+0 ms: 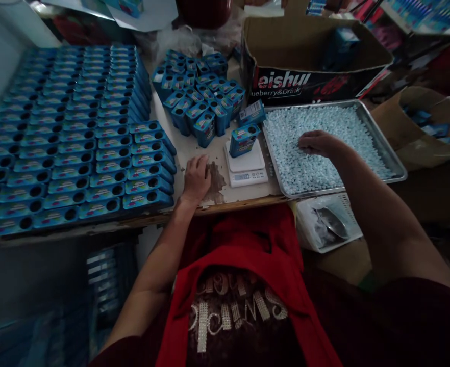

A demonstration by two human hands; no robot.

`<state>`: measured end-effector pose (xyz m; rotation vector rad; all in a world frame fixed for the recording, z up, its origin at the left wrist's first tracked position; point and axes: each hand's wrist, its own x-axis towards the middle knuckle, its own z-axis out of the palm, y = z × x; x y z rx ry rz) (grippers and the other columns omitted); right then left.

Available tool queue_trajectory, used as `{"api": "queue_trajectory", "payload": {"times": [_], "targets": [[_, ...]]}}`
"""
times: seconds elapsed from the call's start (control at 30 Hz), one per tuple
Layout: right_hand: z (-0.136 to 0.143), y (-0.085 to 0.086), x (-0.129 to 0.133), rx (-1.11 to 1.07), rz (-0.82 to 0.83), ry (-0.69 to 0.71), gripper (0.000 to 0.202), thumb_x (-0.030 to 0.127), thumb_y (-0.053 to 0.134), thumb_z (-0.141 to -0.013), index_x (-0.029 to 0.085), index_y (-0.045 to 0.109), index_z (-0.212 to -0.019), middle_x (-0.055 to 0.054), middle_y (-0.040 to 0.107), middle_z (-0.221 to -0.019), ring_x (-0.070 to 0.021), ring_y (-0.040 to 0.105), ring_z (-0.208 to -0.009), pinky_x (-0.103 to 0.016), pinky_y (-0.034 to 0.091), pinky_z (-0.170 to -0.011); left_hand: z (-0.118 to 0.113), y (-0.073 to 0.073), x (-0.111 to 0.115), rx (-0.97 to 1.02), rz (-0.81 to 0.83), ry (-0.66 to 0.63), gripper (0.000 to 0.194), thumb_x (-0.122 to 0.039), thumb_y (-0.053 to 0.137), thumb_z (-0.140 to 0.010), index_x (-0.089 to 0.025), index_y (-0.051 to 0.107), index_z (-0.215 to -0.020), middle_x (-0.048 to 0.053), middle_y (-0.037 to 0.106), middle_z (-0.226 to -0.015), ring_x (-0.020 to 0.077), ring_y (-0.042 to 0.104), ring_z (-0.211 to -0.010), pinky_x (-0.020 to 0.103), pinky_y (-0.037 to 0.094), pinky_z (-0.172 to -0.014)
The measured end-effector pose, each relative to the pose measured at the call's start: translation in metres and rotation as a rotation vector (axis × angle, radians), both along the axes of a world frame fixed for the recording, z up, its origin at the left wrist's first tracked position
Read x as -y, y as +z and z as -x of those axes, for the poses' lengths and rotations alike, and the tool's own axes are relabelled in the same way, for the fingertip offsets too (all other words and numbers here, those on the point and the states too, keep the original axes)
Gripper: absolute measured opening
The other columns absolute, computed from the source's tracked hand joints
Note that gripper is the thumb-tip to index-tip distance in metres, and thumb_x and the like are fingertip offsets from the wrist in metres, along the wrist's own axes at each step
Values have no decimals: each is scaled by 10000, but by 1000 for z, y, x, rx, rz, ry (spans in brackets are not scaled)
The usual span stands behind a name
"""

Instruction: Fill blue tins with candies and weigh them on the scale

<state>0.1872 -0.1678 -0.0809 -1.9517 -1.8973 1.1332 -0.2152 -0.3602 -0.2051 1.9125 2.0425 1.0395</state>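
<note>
My right hand [315,142] is down at the pale blue pellets [324,168] in a metal tray [399,165], its fingers drawn together; whatever they pinch is too small to name. My left hand [197,176] rests on the table edge, fingers slightly apart and holding nothing. Between the hands, a white digital scale [247,177] carries one upright blue box [243,140]. Another blue box [252,113] lies tilted behind the scale, beside the tray. A cluster of upright blue boxes [204,128] with dark openings stands behind my left hand.
Tight rows of blue boxes [75,137] cover the left side. A large open carton [278,84] stands behind the tray. At the right is a brown carton [397,120] with blue packs inside. A metal scoop [334,223] lies in a white basket [326,248] below the tray.
</note>
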Motion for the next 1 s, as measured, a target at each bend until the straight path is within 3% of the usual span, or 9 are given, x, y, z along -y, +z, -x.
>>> {"api": "queue_trajectory", "payload": {"times": [0.1,0.23,0.37,0.53,0.67,0.83,1.0], "targets": [[0,-4,12,-170,3,-169,243,133,824,-877,201,635,-740,49,574,-585,-88,471,-537,-257,389,-570,-2,-5,-6,-11,-28,-19,530,-156,601,-1010,-252,716,-1518,169,749,-1527,398,661,-1451,629,480,-1370],[5,-2,27,-205,30,-135,271,115,862,-833,192,636,-705,28,577,-563,-85,483,-515,-228,349,-515,-9,-4,-13,-85,-8,-108,510,-139,547,-1048,-162,722,-1526,211,745,-1513,410,656,-1446,631,473,-1352],[25,12,32,-255,1,-92,267,125,897,-828,189,662,-721,9,624,-588,-85,530,-523,-215,395,-521,-14,-3,-13,-148,-6,-153,521,-108,512,-1060,-145,735,-1529,216,755,-1487,399,665,-1441,606,481,-1341],[81,47,24,-406,-24,250,172,163,879,-849,219,716,-835,37,633,-603,-92,530,-521,-220,362,-508,-13,-8,-13,-181,-16,-158,498,-113,533,-1054,-151,760,-1496,204,773,-1468,388,693,-1407,586,530,-1302],[128,70,8,-217,-195,529,129,162,873,-850,230,767,-879,61,608,-597,-109,542,-537,-251,409,-550,-10,-14,-13,-173,-15,-127,471,-137,564,-1052,-169,761,-1479,199,756,-1502,380,688,-1425,582,537,-1306],[154,75,-10,92,-403,793,141,152,857,-857,239,845,-967,43,753,-775,-159,706,-722,-288,540,-740,-9,-15,-11,-184,26,-128,447,-161,581,-1064,-147,765,-1471,232,722,-1547,407,673,-1471,590,534,-1312],[155,72,-17,218,-473,873,186,159,929,-832,256,898,-987,33,767,-792,-190,739,-846,-314,557,-841,-9,-14,-9,-168,40,-127,446,-168,578,-1066,-165,763,-1472,242,697,-1584,417,662,-1490,617,529,-1311]]}}
